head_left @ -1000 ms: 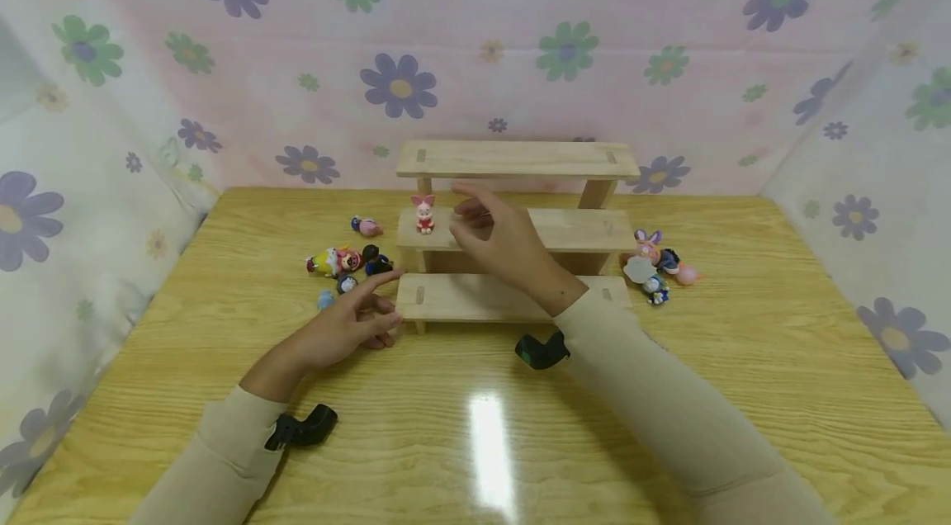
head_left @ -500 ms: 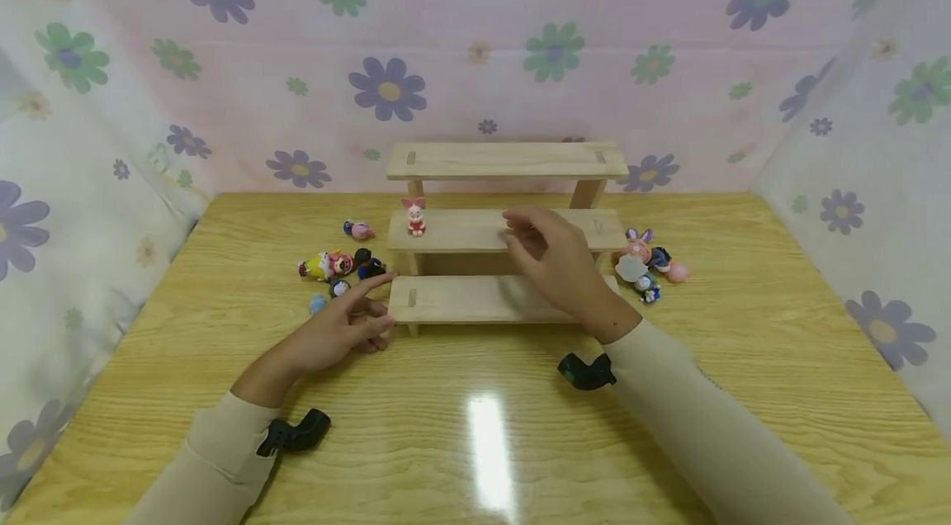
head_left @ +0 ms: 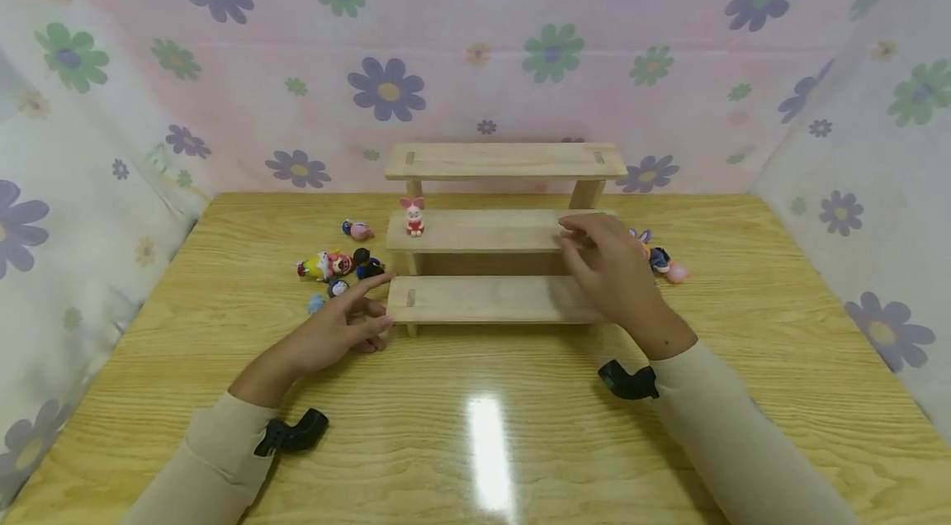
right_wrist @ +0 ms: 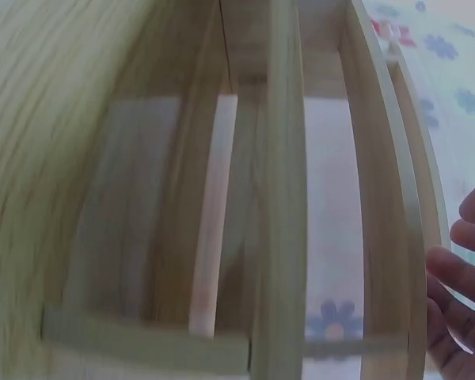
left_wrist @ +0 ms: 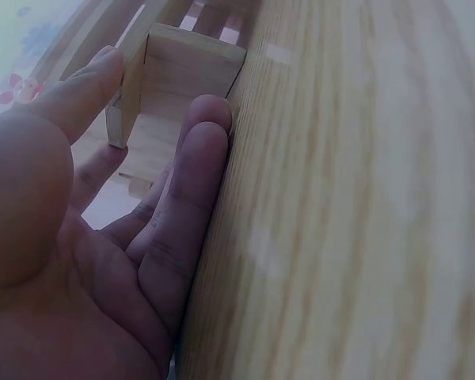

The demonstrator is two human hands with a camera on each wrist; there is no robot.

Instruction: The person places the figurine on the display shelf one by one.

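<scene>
A small pig figurine (head_left: pixel 414 218) in red, with pink ears, sits at the left end of the middle step of a three-step wooden shelf (head_left: pixel 490 300). The left hand (head_left: pixel 330 335) holds the left end of the bottom step, thumb at the front corner and index finger at the back one. In the left wrist view, thumb and index finger (left_wrist: pixel 103 170) span that board's end, while other fingers lie close to the tabletop. Over the shelf's right side hovers the right hand (head_left: pixel 612 269), fingers loosely bent and nothing between them; the right wrist view shows its fingertips (right_wrist: pixel 451 269) beside the upper boards.
Several figurines lie left of the shelf, among them one in yellow (head_left: pixel 324 265), a dark blue one (head_left: pixel 367 264) and a pink one (head_left: pixel 358 229). More figurines (head_left: pixel 660 259) lie at the right, partly behind the right hand. A flowered cloth (head_left: pixel 475 87) backs the wooden table (head_left: pixel 416 426).
The right hand has moved rightward along the shelf, away from the pig figurine, and now covers part of the right-hand figurines. The left hand keeps its place at the shelf.
</scene>
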